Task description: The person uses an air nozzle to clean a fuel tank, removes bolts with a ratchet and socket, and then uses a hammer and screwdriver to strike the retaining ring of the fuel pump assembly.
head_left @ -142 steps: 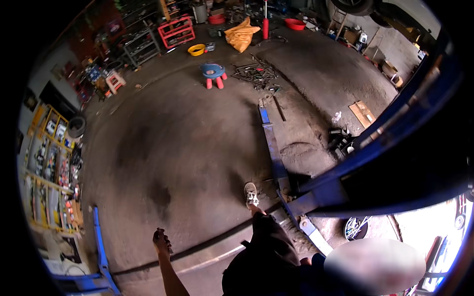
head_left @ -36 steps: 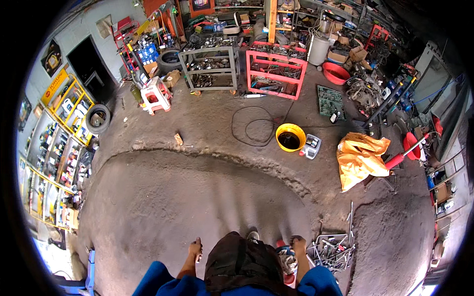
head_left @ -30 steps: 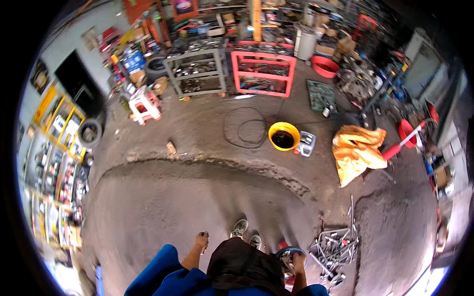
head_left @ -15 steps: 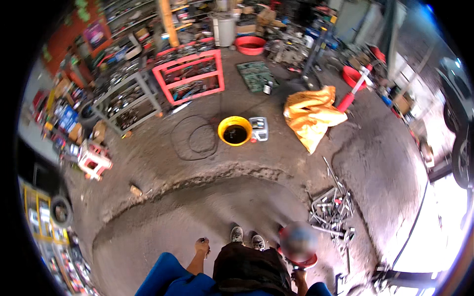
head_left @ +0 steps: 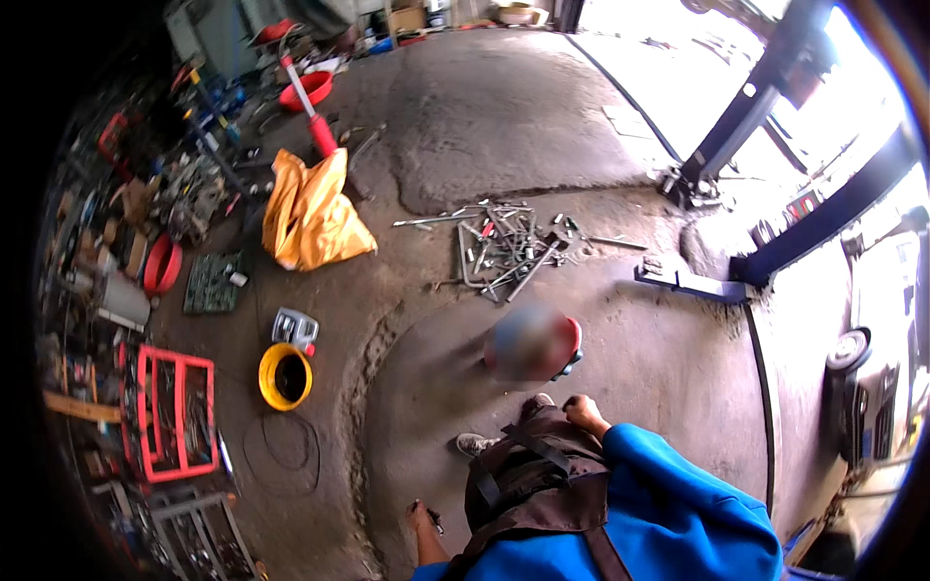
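My left hand (head_left: pixel 420 519), low in the view beside my apron, is closed around a small dark metal object (head_left: pixel 437 523) whose kind I cannot make out. Over by my front knee, my right hand (head_left: pixel 583 411) is curled closed; whatever its fingers hold, if anything, is hidden. Just ahead of that hand sits a low red-rimmed thing (head_left: pixel 573 341) with dark feet, its top smeared. Beyond it a heap of wrenches, sockets and bars (head_left: pixel 518 242) lies spread on the floor, apart from both hands.
To the left stand a yellow bucket (head_left: pixel 266 378) with dark liquid, a grey jug (head_left: pixel 294 329), an orange sack (head_left: pixel 312 211) and a red rack (head_left: pixel 177 416). A dark lift post (head_left: pixel 722 126) and its low arm (head_left: pixel 690 283) are at right. A cable (head_left: pixel 312 455) coils on the floor.
My view and body have turned to the right, so the tool heap now lies ahead and the bucket to the left. The right hand has come away from the red-rimmed thing; the left stays closed.
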`<state>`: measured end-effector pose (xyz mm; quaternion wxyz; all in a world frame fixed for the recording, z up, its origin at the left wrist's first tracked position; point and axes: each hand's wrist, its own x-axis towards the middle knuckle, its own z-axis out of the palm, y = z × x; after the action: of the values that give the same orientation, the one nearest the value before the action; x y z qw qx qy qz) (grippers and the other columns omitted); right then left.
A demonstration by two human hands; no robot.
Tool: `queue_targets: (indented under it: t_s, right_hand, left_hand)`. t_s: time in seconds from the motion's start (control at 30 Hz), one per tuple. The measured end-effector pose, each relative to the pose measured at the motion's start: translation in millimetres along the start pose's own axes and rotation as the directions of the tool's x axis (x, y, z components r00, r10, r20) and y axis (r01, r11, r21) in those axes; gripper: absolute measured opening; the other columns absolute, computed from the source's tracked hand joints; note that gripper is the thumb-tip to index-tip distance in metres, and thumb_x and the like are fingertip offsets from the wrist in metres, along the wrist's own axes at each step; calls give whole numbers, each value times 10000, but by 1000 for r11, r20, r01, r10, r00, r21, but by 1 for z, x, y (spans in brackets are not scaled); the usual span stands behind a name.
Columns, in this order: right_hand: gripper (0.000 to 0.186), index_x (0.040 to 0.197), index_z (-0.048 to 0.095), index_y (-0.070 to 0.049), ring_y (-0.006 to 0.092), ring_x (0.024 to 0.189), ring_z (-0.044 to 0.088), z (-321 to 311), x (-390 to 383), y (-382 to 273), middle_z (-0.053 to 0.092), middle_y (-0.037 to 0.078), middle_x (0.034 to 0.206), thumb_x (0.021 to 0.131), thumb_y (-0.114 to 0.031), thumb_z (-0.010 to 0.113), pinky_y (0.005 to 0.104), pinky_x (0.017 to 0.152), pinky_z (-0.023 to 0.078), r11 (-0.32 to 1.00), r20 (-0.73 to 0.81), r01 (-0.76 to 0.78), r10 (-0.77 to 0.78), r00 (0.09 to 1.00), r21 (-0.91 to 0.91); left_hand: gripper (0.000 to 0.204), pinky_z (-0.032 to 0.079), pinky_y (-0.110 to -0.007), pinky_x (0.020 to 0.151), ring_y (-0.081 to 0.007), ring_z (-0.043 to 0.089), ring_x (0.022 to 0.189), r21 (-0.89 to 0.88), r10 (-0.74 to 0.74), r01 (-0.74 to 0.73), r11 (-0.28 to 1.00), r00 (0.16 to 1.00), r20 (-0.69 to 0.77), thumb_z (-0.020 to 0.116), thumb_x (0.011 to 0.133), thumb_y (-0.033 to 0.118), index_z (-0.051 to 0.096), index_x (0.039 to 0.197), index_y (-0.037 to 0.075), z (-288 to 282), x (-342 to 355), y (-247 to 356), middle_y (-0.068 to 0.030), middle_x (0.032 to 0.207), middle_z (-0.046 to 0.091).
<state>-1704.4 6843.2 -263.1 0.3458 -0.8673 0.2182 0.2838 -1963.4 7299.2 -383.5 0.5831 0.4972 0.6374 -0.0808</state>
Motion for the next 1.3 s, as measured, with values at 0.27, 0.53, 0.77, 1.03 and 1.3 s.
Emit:
queue_targets:
  t_s: [0.27,0.53,0.77,1.03,1.3]
  right_hand:
    - [231,911,728,-2,380,887,693,-38,-1,150,687,257,903,811,-162,595,449,806,542,956,-257,-280,294,920,93]
    - [215,901,694,9,191,569,642,-104,68,224,673,111,694,859,-95,510,338,548,532,894,-264,-208,328,907,396]
    - [199,903,673,-9,158,484,568,-151,72,217,640,86,657,838,-63,492,302,400,432,725,6,-346,428,904,596]
    - [238,925,662,-28,156,487,547,-150,83,213,625,77,677,849,-55,438,308,394,411,677,102,-465,504,858,571]
    - [235,915,655,-34,149,466,523,-116,105,145,600,66,648,842,-49,432,298,393,403,589,71,-501,600,797,634]
  left_hand:
    - [174,396,-349,353,-182,471,401,185,133,-171,968,970,203,588,928,241,531,873,86,92,-69,94,-52,598,509]
    - [277,357,-282,346,-152,437,402,153,101,-138,979,968,230,538,977,429,550,1023,156,245,-143,113,-43,638,498]
    - [324,341,-290,364,-137,417,399,244,51,-109,964,971,233,476,1002,471,575,1040,165,283,-171,115,-32,620,502]
    - [321,370,-324,364,-162,455,402,343,105,-146,928,985,136,501,996,442,586,1041,136,270,-147,127,-44,601,511]
    - [305,387,-359,358,-190,501,402,482,201,-188,856,979,27,554,977,382,585,1096,102,278,-57,197,-70,614,576]
